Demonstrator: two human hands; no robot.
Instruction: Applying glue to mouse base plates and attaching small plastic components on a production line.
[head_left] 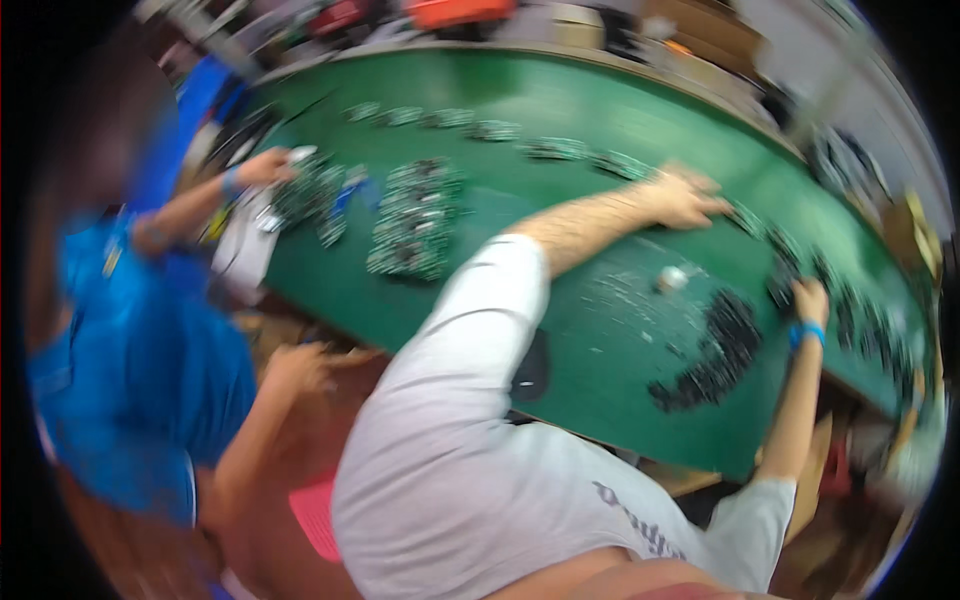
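My left hand (685,198) reaches across the green table, its fingers stretched out and slightly blurred. It is between a green circuit board (622,166) on its left and another circuit board (745,219) just past its fingertips. My right hand (810,300), with a blue band at the wrist, is closed on a dark block-shaped part (782,284) at the right side of the table; the fingers partly hide it. A heap of small black parts (725,345) lies between my arms, with a small white round object (671,279) beyond it.
Circuit boards continue in a curved row along the far side, including several at the right (865,325). A stacked block of boards (415,220) stands left of my arm. At the left, a co-worker in blue (170,350) handles a pile of boards (310,195).
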